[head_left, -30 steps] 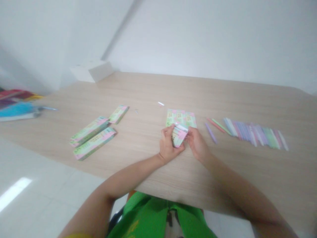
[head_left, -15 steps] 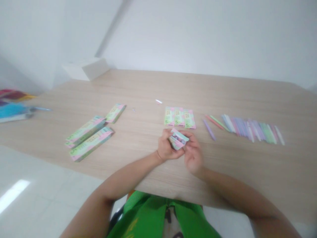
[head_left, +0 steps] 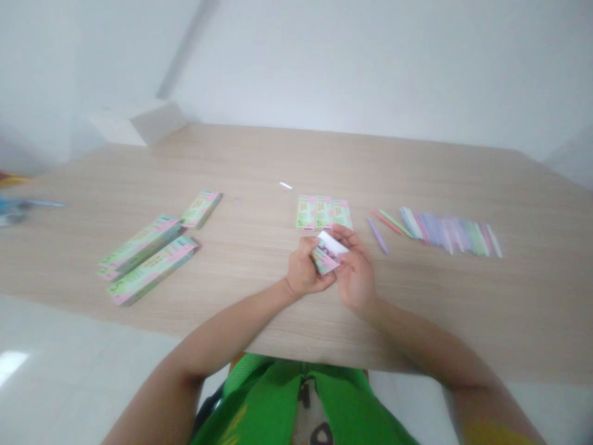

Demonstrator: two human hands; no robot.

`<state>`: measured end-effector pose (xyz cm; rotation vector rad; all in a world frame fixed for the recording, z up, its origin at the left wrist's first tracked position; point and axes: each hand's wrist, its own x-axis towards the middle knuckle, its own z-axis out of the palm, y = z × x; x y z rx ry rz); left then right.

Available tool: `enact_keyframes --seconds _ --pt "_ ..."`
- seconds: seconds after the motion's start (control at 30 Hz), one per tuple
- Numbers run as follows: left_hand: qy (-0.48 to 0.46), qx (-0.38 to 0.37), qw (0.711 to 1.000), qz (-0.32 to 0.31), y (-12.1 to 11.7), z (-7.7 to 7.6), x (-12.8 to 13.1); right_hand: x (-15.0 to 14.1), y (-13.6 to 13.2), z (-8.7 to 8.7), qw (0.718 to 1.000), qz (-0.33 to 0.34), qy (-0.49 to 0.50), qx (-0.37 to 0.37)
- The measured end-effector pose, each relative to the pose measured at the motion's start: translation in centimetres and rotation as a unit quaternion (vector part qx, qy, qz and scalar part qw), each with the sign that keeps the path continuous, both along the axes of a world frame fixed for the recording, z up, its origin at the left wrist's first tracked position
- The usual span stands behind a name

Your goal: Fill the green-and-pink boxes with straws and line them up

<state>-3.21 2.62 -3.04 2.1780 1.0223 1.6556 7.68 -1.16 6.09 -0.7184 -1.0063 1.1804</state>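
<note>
1. Over the bench (head_left: 463, 296), left hand (head_left: 303, 269) and right hand (head_left: 354, 272) hold folded paper (head_left: 327, 252).
2. Fingers (head_left: 345, 238) of both hands pinch it at its edges.
3. Paper looks light, soft, easily creased; best held by edges.
4. Behind it: printed slips (head_left: 324, 212), flat.

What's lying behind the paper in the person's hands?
Three green-and-pink printed slips lie side by side on the wooden table, behind the right hand; its fingers cover the rightmost slip's lower edge.

- left forearm (head_left: 231, 324) enters from 7 o'clock, wrist bent slightly
- right forearm (head_left: 417, 330) enters from 4 o'clock
- left hand (head_left: 306, 269) cupped, fingers curled toward 3 o'clock
- right hand (head_left: 355, 272) raised, fingers arched toward 10 o'clock
- hands touching at fingertips
</note>
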Motion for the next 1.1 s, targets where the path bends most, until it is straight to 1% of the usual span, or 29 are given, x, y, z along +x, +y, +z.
enact_keyframes --seconds 0.03,0.1,0.13,0.2,0.33,0.4,0.53,0.6,0.7,0.77,0.87,0.97,1.03,1.07,1.1 --pt "0.004 0.040 0.999 -0.010 -0.1 0.3 0.2 0.3 -0.1 0.3 0.999 -0.006 -0.001 0.039" --pt "0.019 0.112 0.993 -0.015 -0.4 0.9 0.5 0.7 -0.2 0.7 0.993 -0.037 -0.035 0.107" --pt "0.031 0.128 0.991 -0.011 -0.5 1.1 0.7 0.9 -0.2 0.7 0.989 -0.056 -0.065 0.122" --pt "0.047 0.140 0.989 0.011 -0.9 1.4 0.9 1.0 -0.1 0.5 0.981 -0.078 -0.130 0.122" --pt "0.066 0.106 0.990 0.068 -1.4 1.2 0.9 1.1 0.6 0.0 0.961 -0.057 -0.254 0.089" --pt "0.083 0.083 0.990 0.084 -1.5 0.9 0.9 1.2 1.1 0.0 0.951 -0.045 -0.295 0.080" --pt "0.096 0.056 0.988 0.110 -1.8 0.6 1.1 2.0 2.2 1.1 0.941 0.010 -0.328 0.077" --pt "0.106 0.041 0.985 0.130 -2.0 0.7 1.3 2.5 2.5 1.7 0.931 0.036 -0.353 0.085" --pt "0.133 0.023 0.980 0.147 -2.2 0.6 1.6 2.9 2.5 2.3 0.917 0.056 -0.382 0.100" --pt "0.147 0.022 0.979 0.142 -2.3 0.5 1.7 3.0 2.4 2.4 0.918 0.059 -0.379 0.097" --pt "0.160 0.034 0.978 0.128 -2.1 0.0 1.5 2.9 1.9 2.1 0.921 0.047 -0.379 0.082" --pt "0.168 0.047 0.978 0.111 -2.0 -0.5 1.4 2.4 1.0 1.6 0.909 0.004 -0.408 0.081" --pt "0.166 0.046 0.979 0.112 -2.1 -0.8 1.6 1.9 0.1 1.4 0.887 -0.035 -0.449 0.100" --pt "0.162 0.038 0.979 0.121 -2.1 -1.0 1.7 1.6 -0.3 1.3 0.867 -0.055 -0.481 0.117" --pt "0.158 0.025 0.978 0.133 -2.2 -1.1 1.8 1.4 -0.8 1.2 0.841 -0.074 -0.519 0.136"
